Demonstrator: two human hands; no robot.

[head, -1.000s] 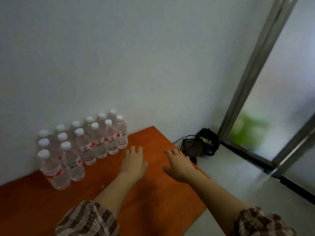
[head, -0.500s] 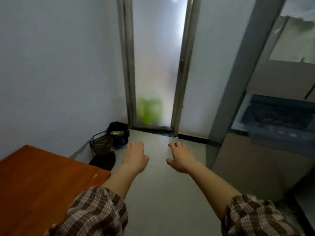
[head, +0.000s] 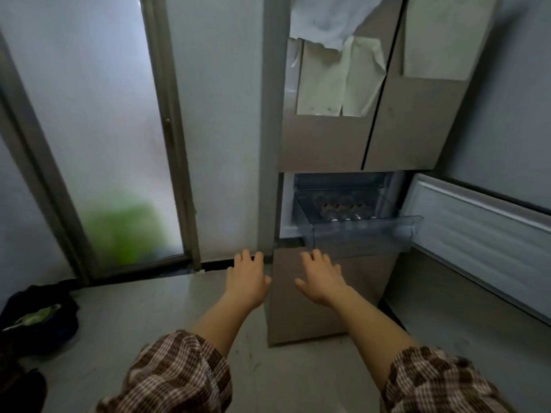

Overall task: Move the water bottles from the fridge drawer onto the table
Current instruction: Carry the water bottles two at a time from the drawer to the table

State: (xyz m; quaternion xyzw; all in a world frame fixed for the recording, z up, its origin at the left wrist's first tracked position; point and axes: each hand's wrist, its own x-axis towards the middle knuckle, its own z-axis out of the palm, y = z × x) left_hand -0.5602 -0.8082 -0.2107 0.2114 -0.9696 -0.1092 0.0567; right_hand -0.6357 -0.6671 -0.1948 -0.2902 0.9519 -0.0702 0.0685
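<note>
Head view: empty hands face the open drawer (head: 357, 234).
Left hand (head: 246, 278) and right hand (head: 320, 280) spread wide; bottles (head: 343, 211) lie ahead, up-right, nearer the right hand.

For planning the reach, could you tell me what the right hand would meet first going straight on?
Probably the clear front wall of the open fridge drawer, just ahead of the right hand; depth is unclear.

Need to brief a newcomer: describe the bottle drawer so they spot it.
Find the beige fridge right of the frosted glass door. Under its two upper doors, a clear plastic drawer juts out holding bottles, unlike the shut beige fronts nearby.
</note>
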